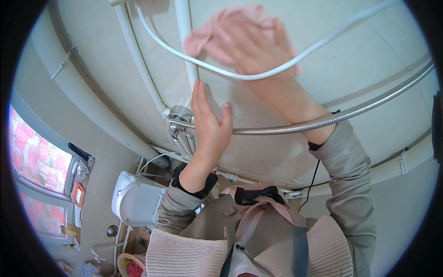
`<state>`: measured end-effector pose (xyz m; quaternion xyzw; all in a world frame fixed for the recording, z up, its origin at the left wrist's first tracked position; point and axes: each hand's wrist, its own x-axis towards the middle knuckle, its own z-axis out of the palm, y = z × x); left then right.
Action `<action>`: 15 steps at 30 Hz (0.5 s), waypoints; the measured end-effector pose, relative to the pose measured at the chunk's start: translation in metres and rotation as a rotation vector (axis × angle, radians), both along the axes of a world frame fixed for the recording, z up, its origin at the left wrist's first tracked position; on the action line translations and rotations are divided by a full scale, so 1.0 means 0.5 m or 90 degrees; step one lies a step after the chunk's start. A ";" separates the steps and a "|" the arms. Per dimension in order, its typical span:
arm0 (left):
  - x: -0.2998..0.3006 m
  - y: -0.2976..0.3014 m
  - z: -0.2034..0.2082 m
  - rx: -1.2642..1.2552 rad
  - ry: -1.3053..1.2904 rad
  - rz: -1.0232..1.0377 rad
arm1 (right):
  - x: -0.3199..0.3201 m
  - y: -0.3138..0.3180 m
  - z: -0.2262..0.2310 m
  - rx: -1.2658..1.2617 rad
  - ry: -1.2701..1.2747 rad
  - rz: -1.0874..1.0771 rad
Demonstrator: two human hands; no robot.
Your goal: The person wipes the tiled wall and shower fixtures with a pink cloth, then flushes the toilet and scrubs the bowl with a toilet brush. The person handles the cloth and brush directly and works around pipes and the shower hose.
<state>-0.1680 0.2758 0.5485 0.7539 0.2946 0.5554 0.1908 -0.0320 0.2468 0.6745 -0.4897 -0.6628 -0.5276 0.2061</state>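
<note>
My right hand [258, 53] lies over a crumpled pink cloth [210, 32], pressing it to the pale wall [286, 106]. Motion blurs both hand and cloth slightly. A white cable [221, 70] hangs in a loop in front of that hand. My left hand [210, 122] is raised with its fingers stretched and thumb apart, holding nothing. Its fingertips are by the lower end of a white vertical pipe [183, 27]; whether they touch it I cannot tell. Beside this wrist is a chrome tap fitting [177, 122], and a metal shower hose [332, 119] runs from there, crossing before my right forearm.
Another white pipe [138, 60] runs down to the tap. At the lower left stands a white toilet [140, 201], with a bin [124, 263] below it. A window with pink floral covering [39, 147] is at the far left. A black cord [310, 189] hangs at the right.
</note>
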 end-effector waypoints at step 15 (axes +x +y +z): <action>0.025 -0.049 0.005 0.048 -0.006 -0.055 | 0.091 -0.094 -0.058 0.011 -0.029 -0.084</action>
